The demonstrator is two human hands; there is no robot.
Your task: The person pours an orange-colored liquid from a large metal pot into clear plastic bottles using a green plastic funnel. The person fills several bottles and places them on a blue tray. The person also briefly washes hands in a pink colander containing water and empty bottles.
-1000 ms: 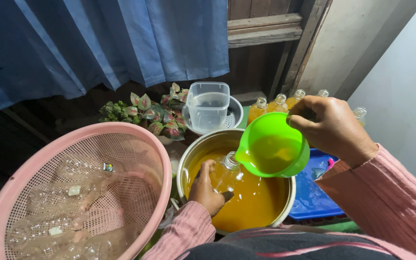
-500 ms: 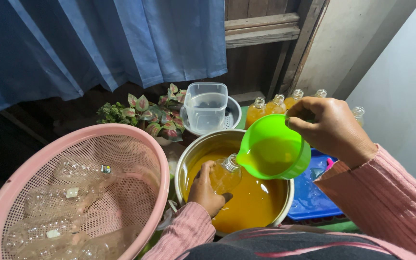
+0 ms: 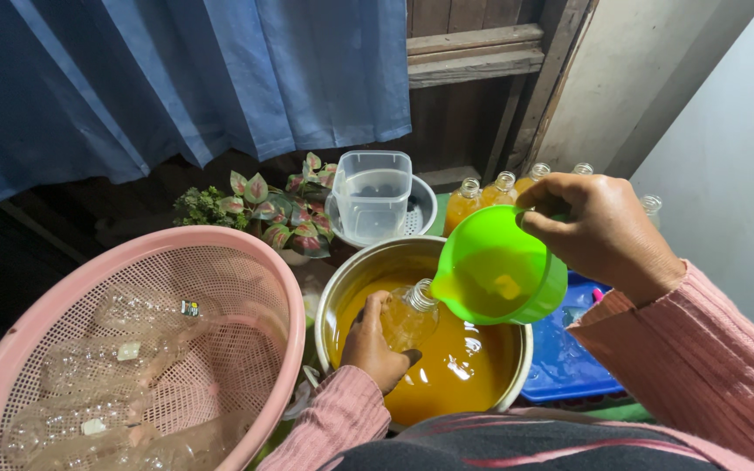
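My left hand is wrapped around a small clear plastic bottle, fingers curled closed on its body, holding it tilted over a round metal pot filled with orange-yellow liquid. The bottle's open neck points up and to the right, touching the spout of a bright green plastic jug. My right hand grips that jug by its handle from above, fingers folded tight around it, and tips it so the spout meets the bottle mouth; some yellow liquid sits inside the jug. Both my arms wear ribbed pink sleeves. To my left, touching the pot's side, lies a large pink mesh basket holding empty clear bottles. Behind the pot stands an empty clear square container set in a pale round strainer bowl. Beside it on the right, a row of filled bottles of orange liquid stands uncapped. A leafy plant with pink and green leaves grows behind the basket. A blue tray sits just right of the pot. A blue curtain hangs across the back.
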